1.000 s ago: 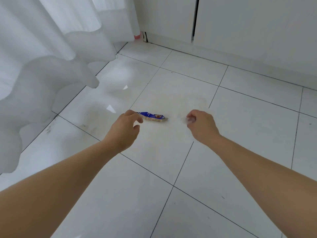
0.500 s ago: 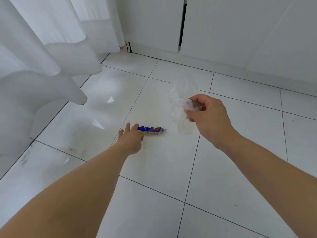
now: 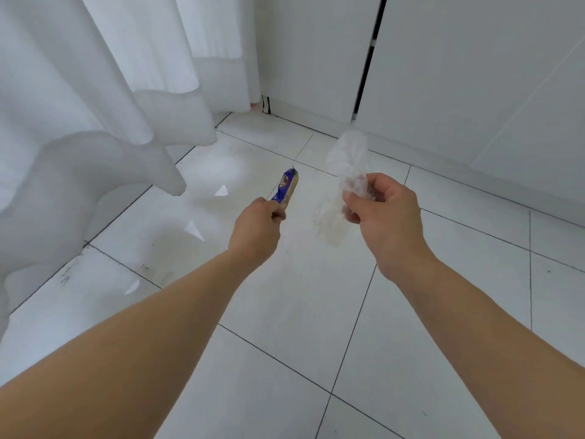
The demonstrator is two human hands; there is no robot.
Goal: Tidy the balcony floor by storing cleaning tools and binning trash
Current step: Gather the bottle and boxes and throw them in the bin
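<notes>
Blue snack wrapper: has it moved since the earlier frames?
Yes. The blue snack wrapper lay flat on the floor tile; now the left hand pinches its lower end and holds it lifted off that tile.

Single head-worn wide-angle view, pitched forward and down at the tiled floor (image 3: 285, 312), with both forearms entering from the bottom corners. Left hand (image 3: 256, 232) and right hand (image 3: 386, 223) sit near frame centre, close to the lens. Curtain (image 3: 79, 90) fills upper left, wall (image 3: 474, 90) upper right.
</notes>
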